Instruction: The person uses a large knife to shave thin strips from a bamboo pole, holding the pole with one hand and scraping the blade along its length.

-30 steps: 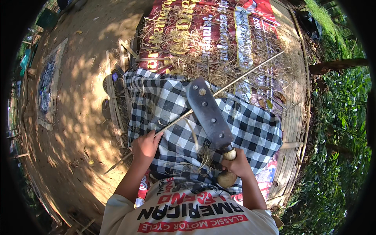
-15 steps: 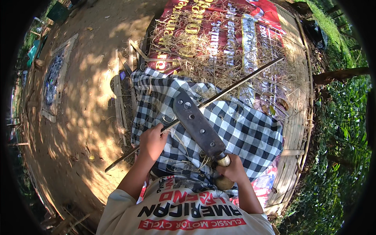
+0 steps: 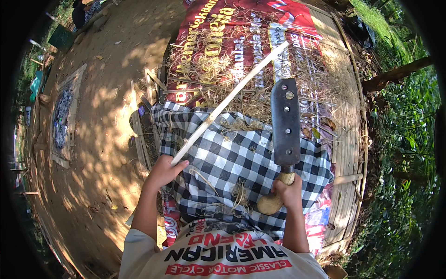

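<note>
Strip [image 3: 230, 96], pale and slim, slants from our left hand [image 3: 166, 172] over the checked cloth [image 3: 260, 162] before us, its far end above the red banner [image 3: 304, 21]; our left fingers are closed on its near end. Our right fingers are wrapped round the knife [image 3: 284, 125] by its handle, apart from the strip. Shavings [image 3: 211, 67] litter the banner, slatted deck [image 3: 346, 153] shows at right beside greenery [image 3: 399, 149], and sunlit ground [image 3: 111, 93] spreads left. We see yellow and white lettering on the banner, black and red on our shirt [image 3: 139, 265].
</note>
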